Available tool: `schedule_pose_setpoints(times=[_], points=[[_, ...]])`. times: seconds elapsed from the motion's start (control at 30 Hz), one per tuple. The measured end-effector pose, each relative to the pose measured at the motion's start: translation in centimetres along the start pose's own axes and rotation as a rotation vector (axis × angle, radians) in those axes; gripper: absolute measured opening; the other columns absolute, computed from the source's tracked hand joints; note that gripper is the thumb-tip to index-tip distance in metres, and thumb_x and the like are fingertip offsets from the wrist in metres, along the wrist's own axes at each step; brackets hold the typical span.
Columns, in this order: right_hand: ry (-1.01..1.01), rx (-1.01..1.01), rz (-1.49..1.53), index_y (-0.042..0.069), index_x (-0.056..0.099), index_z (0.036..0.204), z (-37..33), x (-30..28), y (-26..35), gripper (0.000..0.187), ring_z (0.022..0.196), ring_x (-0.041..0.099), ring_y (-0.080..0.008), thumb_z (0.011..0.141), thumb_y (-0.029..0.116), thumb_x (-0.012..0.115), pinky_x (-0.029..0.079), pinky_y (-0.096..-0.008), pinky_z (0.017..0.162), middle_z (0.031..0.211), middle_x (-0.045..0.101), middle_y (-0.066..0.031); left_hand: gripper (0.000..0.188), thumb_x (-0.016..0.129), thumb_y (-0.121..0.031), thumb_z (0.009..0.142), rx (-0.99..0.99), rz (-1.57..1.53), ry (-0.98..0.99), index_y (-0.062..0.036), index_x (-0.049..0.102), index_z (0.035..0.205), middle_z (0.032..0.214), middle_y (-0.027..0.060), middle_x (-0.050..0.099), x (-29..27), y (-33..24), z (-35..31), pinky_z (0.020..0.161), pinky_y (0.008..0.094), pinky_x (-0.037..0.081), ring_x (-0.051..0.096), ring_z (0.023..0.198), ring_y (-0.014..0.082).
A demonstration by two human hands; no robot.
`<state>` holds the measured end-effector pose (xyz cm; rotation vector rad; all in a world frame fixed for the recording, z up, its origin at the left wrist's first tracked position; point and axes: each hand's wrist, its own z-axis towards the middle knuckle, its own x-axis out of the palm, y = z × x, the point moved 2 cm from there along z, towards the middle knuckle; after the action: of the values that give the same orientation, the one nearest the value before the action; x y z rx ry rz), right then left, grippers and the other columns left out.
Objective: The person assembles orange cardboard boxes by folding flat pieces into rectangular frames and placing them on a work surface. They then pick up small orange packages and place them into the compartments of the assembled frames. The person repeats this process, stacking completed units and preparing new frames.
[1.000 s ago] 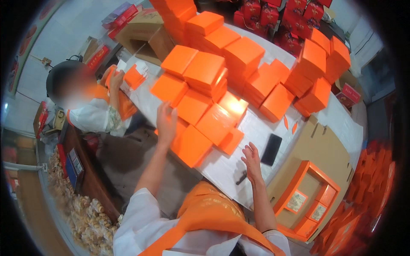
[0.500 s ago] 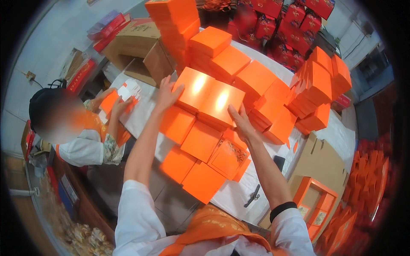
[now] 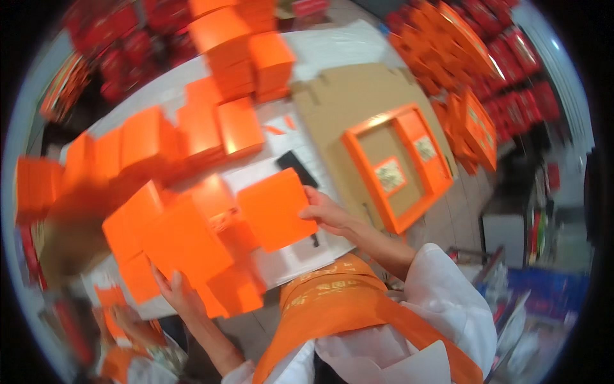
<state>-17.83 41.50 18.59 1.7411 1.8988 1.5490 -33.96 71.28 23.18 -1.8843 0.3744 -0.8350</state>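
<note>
Near the phone (image 3: 298,168), the right hand (image 3: 326,212) clasped one orange box (image 3: 272,208) by its edge, probably for control, while left of the phone the left hand (image 3: 178,293) touched another box (image 3: 185,237), its grip unclear.

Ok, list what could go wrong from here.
The right hand grips the orange square piece by one edge, so it might tilt or slip.
The dark phone shows right by that piece and could get knocked.
The stack of orange boxes looks uneven, so a bump might topple it.
</note>
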Motion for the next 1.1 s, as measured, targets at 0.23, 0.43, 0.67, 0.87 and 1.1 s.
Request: schedule_pose_setpoints(times=[0.23, 0.43, 0.67, 0.87, 1.1], points=[[-0.668, -0.579, -1.438, 0.012, 0.046, 0.116, -13.4, -18.6, 8.1, 0.056, 0.116, 0.042, -0.0215, 0.064, 0.005, 0.065, 0.027, -0.0422, 0.102, 0.115, 0.051, -0.0054, 0.058, 0.058, 0.004, 0.073, -0.302, 0.027, 0.275, 0.0004, 0.038, 0.127, 0.12, 0.0084, 0.048, 11.0, 12.1, -7.4, 0.091, 0.0303, 0.041, 0.048, 0.109, 0.0184], [-0.389, -0.859, -1.965, 0.016, 0.049, 0.111, -9.6, -30.3, 9.9, 0.053, 0.116, 0.041, -0.0203, 0.062, 0.009, 0.069, 0.023, -0.0527, 0.099, 0.117, 0.051, 0.0045, 0.057, 0.061, 0.001, 0.073, -0.324, 0.176, 0.285, 0.0012, 0.038, 0.125, 0.12, 0.0087, 0.048, 19.0, 17.5, -14.0, 0.094, 0.0308, 0.039, 0.046, 0.111, 0.0181], [-0.269, -1.01, -2.004, 0.018, 0.048, 0.117, -2.5, -36.2, 6.8, 0.054, 0.126, 0.031, -0.0215, 0.066, 0.004, 0.063, 0.018, -0.0491, 0.103, 0.127, 0.044, 0.0024, 0.055, 0.06, 0.001, 0.073, -0.321, 0.126, 0.026, 0.0009, 0.039, 0.123, 0.121, 0.0089, 0.047, 23.7, 19.9, -21.5, 0.096, 0.0323, 0.038, 0.046, 0.113, 0.0199], [-0.191, -0.654, -1.624, 0.016, 0.035, 0.133, -4.2, -36.7, 7.3, 0.064, 0.133, 0.015, -0.0297, 0.073, 0.006, 0.056, 0.007, -0.049, 0.107, 0.141, 0.024, -0.0129, 0.054, 0.058, -0.001, 0.075, -0.272, 0.131, -0.105, 0.0008, 0.037, 0.125, 0.124, 0.0098, 0.044, 25.3, 20.7, -25.9, 0.097, 0.0324, 0.036, 0.043, 0.116, 0.0201], [-0.179, -0.127, -0.492, 0.004, 0.02, 0.139, -2.1, -41.6, 7.0, 0.06, 0.133, 0.019, -0.0266, 0.09, 0.027, 0.048, 0.018, -0.0384, 0.107, 0.144, 0.018, -0.0164, 0.056, 0.056, 0.0, 0.076, -0.278, 0.158, -0.03, 0.0015, 0.034, 0.127, 0.125, 0.0106, 0.043, 27.3, 22.5, -27.0, 0.097, 0.0325, 0.036, 0.041, 0.118, 0.0202]])
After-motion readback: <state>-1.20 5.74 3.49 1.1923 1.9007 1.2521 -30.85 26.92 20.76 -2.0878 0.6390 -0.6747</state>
